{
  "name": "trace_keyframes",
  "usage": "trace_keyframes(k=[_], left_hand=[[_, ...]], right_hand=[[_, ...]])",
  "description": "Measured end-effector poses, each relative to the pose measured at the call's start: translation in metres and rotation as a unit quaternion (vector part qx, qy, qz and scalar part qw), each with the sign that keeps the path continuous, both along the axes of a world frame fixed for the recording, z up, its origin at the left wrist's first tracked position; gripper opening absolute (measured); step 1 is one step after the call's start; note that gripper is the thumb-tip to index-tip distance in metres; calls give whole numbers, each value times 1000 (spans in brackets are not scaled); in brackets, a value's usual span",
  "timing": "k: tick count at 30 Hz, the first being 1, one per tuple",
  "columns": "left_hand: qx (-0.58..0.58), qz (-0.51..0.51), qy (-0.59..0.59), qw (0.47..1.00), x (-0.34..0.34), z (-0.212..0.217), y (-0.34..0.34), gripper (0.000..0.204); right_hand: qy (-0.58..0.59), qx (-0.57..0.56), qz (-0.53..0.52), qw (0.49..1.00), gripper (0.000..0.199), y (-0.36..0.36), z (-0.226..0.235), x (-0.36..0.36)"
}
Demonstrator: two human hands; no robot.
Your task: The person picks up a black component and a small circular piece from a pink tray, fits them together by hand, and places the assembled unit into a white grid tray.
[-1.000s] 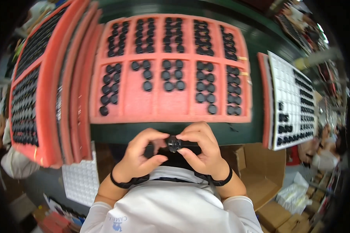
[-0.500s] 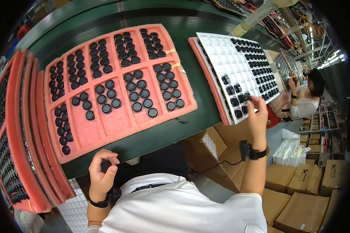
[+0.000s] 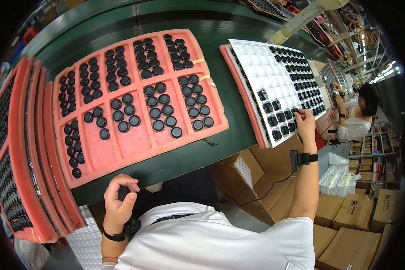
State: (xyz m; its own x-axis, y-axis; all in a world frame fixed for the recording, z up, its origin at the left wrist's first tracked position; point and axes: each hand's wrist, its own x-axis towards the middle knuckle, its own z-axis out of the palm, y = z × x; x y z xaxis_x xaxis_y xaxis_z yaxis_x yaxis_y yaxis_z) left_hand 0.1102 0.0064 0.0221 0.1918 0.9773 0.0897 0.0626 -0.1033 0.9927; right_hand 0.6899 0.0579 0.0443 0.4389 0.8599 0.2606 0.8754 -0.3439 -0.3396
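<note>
A white plastic tray (image 3: 256,63) with rows of square cells lies tilted on the right. Small black round parts (image 3: 307,69) fill its right-hand columns and several cells near its lower edge. My right hand (image 3: 306,126) reaches over that lower part, thumb and fingertips pinched on a black round part at a cell. Close to my body, my left hand (image 3: 117,200) is curled around another black round part (image 3: 122,192), mostly covered by the fingers. Between them, a pink foam tray (image 3: 99,155) holds many black parts grouped in compartments; some compartments are partly bare.
More pink foam trays (image 3: 42,162) lean in a stack at the far left. Under the white tray lies another pink tray (image 3: 249,108). Cardboard boxes (image 3: 353,243) stand at lower right, an opened carton (image 3: 274,168) below the bench (image 3: 166,164). A co-worker (image 3: 355,112) sits at far right.
My right hand has shifted slightly right along the white tray, to a neighbouring cell. A black part now shows uncovered where its fingers were. My left hand has barely moved.
</note>
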Motion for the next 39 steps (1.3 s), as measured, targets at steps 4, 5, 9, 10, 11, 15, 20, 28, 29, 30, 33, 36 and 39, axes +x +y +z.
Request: trace_keyframes(k=[4, 5, 9, 10, 11, 15, 20, 28, 29, 30, 33, 36, 39], left_hand=[[-4, -32, -7, 999, -2, -1, 2, 42], [-4, -31, -6, 999, -2, -2, 3, 42], [-9, -49, -117, 992, 1, -6, 3, 39], [-18, -65, -129, 989, 2, -10, 4, 38], [-26, -79, -141, 987, 3, -13, 5, 37], [-93, -81, -105, 987, 12, -1, 7, 36], [34, -88, 74, 993, 6, 2, 4, 40], [5, -39, -52, 998, 6, -2, -6, 49], [7, -33, -45, 998, 6, -4, -7, 49], [8, -29, -38, 999, 5, -5, -9, 49], [18, -39, -27, 999, 5, -10, -8, 49], [37, -62, -15, 997, 5, -11, -6, 47], [-85, -50, -100, 990, 5, -7, -2, 39]], right_hand=[[-56, -12, 13, 998, 26, -1, 4, -3], [-54, -12, 13, 998, 26, -2, 5, -6], [-182, 99, 81, 975, 26, 0, 15, -48], [-110, 113, 108, 982, 24, 1, 22, -80], [-35, 124, 136, 982, 23, 2, 28, -112], [15, 116, 310, 943, 23, -5, 36, -220], [169, 54, 499, 848, 23, -4, 27, -314], [316, 2, 593, 741, 26, -9, 8, -389], [356, -15, 571, 740, 26, -12, 6, -393], [395, -33, 546, 738, 26, -15, 5, -396], [453, -68, 508, 729, 24, -19, -1, -395], [496, -105, 486, 712, 23, -20, -6, -391], [533, -108, 401, 737, 20, -10, -11, -375]])
